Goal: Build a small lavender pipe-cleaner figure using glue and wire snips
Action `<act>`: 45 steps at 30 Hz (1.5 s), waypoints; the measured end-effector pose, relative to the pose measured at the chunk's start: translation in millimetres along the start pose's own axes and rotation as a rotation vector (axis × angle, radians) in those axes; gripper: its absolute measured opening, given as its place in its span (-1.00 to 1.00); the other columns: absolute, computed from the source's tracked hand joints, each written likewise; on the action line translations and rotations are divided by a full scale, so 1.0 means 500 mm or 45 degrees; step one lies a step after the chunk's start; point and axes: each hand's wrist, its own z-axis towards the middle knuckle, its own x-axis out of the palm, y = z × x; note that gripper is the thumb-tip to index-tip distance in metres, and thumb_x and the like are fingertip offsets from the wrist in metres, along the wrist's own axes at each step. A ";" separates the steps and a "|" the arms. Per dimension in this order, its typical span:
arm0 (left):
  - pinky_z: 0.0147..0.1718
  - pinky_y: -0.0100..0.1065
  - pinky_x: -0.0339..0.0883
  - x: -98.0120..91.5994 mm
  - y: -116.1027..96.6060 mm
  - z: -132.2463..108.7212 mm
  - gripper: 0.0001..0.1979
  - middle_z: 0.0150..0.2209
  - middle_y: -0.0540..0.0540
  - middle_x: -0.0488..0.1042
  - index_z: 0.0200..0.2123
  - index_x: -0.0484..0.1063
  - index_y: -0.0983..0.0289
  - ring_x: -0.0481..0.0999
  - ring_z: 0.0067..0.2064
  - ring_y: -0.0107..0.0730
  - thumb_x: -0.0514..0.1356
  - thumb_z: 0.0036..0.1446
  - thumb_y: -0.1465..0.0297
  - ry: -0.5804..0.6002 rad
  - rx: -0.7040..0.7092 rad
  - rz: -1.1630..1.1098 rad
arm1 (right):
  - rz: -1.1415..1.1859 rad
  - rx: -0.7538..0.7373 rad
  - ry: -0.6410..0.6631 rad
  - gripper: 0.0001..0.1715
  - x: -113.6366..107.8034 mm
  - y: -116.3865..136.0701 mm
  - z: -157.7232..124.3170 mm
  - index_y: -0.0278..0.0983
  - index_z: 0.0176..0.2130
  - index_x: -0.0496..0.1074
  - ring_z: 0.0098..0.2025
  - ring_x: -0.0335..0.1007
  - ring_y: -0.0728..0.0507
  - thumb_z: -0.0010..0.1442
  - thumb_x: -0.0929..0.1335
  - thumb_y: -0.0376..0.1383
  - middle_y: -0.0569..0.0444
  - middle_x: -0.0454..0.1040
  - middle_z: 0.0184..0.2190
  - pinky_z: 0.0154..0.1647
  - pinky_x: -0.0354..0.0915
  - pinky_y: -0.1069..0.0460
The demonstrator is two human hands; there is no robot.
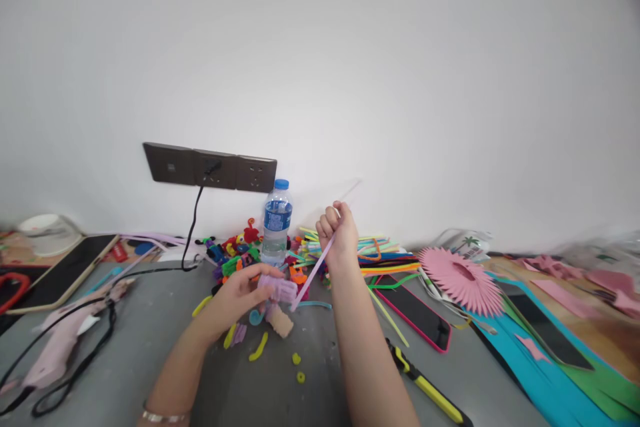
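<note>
Left grip (242, 295): fingertips clamped on lilac bundle (285, 290) | right grip (341, 233): closed round lilac strip (313, 272), lower end seemingly beside bundle

A closed right hand (339, 233) hides the middle of a thin straight lilac strip (316, 270), its far tip a blur against the white wall (320, 80), as the left hand (245, 290) covers part of a ridged lilac bundle (283, 289). Lettering on the label (278, 215) of a clear blue-capped plastic bottle (275, 242) is too small to read. The bottom edge crops both forearms (370, 353) and a flat bright-blue sheet (545, 387); the left edge cuts off a curved red handle (25, 287). At right, crumpled clear plastic bags (607, 250) blur and run out of frame
</note>
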 end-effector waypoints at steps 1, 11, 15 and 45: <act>-0.46 -0.42 0.26 0.002 0.005 0.002 -0.53 -0.37 0.07 0.48 -0.13 0.51 0.32 0.35 -0.46 -0.46 0.28 0.07 0.06 0.028 -0.003 0.037 | -0.011 -0.006 -0.010 -0.77 0.000 -0.003 0.000 -0.21 -0.43 0.20 -0.80 -0.30 0.09 0.28 0.24 -0.25 0.45 -0.11 -0.79 -0.75 -0.21 0.17; -0.44 -0.38 0.38 0.044 -0.001 0.005 -0.66 -0.37 0.11 0.55 -0.25 0.54 0.27 0.50 -0.42 -0.35 0.29 0.07 0.11 0.127 -0.073 0.024 | -0.083 -0.127 -0.046 -0.77 -0.017 -0.014 -0.002 -0.19 -0.40 0.20 -0.77 -0.36 0.09 0.29 0.23 -0.19 0.46 -0.11 -0.80 -0.71 -0.26 0.16; -0.44 -0.39 0.40 0.049 -0.001 0.004 -0.68 -0.38 0.11 0.54 -0.25 0.55 0.29 0.51 -0.42 -0.35 0.30 0.08 0.14 0.121 -0.051 0.044 | -0.118 -0.209 -0.050 -0.76 -0.012 -0.016 -0.008 -0.19 -0.40 0.18 -0.77 -0.34 0.09 0.28 0.25 -0.17 0.46 -0.11 -0.79 -0.71 -0.25 0.16; -0.29 -0.32 0.37 0.042 0.013 -0.003 -0.64 -0.33 0.08 0.56 -0.14 0.39 0.26 0.56 -0.31 -0.28 0.38 0.02 0.30 0.287 -0.038 -0.044 | -0.166 -0.766 -0.130 -0.80 0.016 -0.008 -0.056 -0.15 -0.37 0.14 -0.70 -0.34 0.06 0.26 0.26 -0.19 0.41 -0.16 -0.70 -0.67 -0.20 0.17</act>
